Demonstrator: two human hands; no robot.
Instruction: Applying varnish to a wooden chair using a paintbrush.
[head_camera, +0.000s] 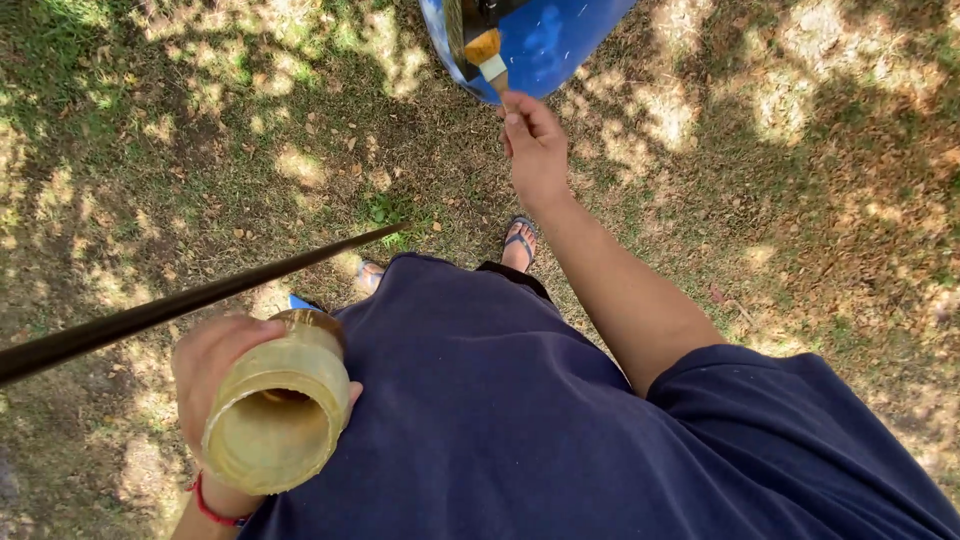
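My left hand (205, 365) is wrapped around a yellowish translucent jar (275, 415), its open mouth facing the camera, held against my dark blue shirt. My right hand (535, 150) reaches forward and holds the handle of a paintbrush (487, 55). The brush's pale bristles rest on a blue curved surface (545, 40) at the top of the view. A red cord sits on my left wrist.
A long dark rod (190, 300) crosses the left side diagonally, above the ground. Dry grass with patches of sun and shade (780, 200) lies all around. My feet in blue sandals (519, 242) stand below the blue object.
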